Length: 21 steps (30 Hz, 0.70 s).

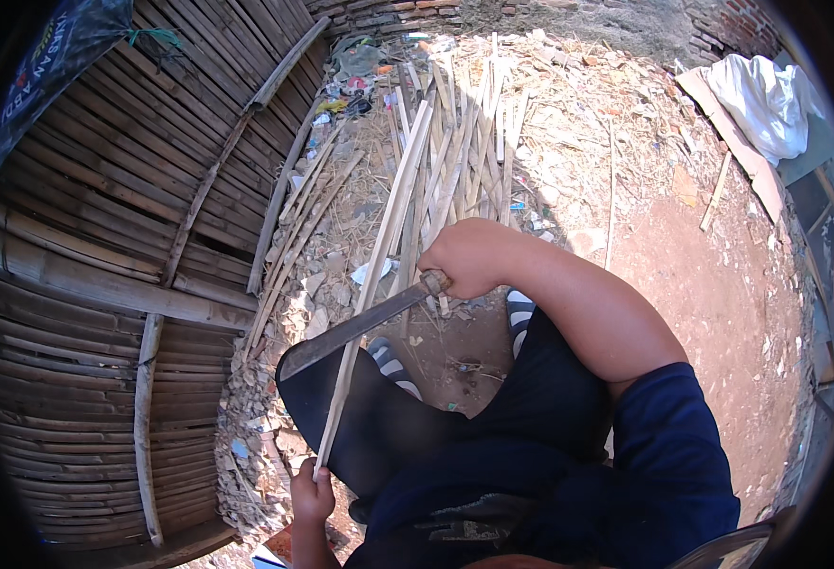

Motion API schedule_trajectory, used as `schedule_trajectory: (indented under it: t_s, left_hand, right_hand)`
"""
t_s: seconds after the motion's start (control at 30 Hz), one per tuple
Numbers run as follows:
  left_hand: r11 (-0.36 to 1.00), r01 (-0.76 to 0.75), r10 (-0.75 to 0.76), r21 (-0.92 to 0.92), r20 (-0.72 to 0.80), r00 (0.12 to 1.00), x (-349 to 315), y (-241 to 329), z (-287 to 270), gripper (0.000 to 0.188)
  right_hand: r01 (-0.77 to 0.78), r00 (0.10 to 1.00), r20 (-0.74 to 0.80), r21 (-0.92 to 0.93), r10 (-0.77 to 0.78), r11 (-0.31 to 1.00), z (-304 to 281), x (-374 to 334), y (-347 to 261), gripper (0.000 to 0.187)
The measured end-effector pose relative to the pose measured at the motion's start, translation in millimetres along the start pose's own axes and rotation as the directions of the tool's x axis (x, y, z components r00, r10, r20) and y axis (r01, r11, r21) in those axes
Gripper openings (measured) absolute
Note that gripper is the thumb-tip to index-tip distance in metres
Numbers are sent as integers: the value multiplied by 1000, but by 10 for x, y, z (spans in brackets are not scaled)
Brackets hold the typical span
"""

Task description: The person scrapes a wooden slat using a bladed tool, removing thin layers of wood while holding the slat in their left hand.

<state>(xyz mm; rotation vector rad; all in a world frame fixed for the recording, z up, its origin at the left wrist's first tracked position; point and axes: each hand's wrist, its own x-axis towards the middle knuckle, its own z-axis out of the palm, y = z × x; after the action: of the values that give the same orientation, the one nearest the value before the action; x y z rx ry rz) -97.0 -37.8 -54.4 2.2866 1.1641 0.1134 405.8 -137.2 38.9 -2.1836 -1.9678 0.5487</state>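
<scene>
My right hand (469, 258) is closed round the handle of a machete (317, 351), whose broad dark blade points left and slightly towards me. The blade crosses a long, pale bamboo strip (388, 228) over my left knee; whether it cuts into the strip cannot be made out. Low in the view, my left hand (313, 493) pinches the strip's near end with the thumb along it. From there the strip slants up and away, its far end above a loose pile of bamboo strips (455, 156) on the ground.
A bamboo-slat wall (104, 275) rises close on my left, with a printed dark sheet (42, 71) hanging on it. Rubble and plastic litter (355, 85) lie around the pile. A brick wall (531, 19) stands behind; a white sack (763, 104) lies far right.
</scene>
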Motion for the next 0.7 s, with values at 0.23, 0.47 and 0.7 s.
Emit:
schedule_trajectory:
  t_s: [0.23,0.47,0.7]
  left_hand:
    - [1000,-3,2,-20,-54,999,5,22,30,43]
    - [1000,-6,6,-19,-19,1000,16,60,0,42]
    - [999,-44,45,5,-62,997,-23,44,7,43]
  right_hand:
    - [-280,934,-118,342,336,897,-182,45,877,44]
    - [-180,951,-195,288,241,941,-123,-42,584,36]
    - [73,997,-44,45,-71,996,-23,35,43,35]
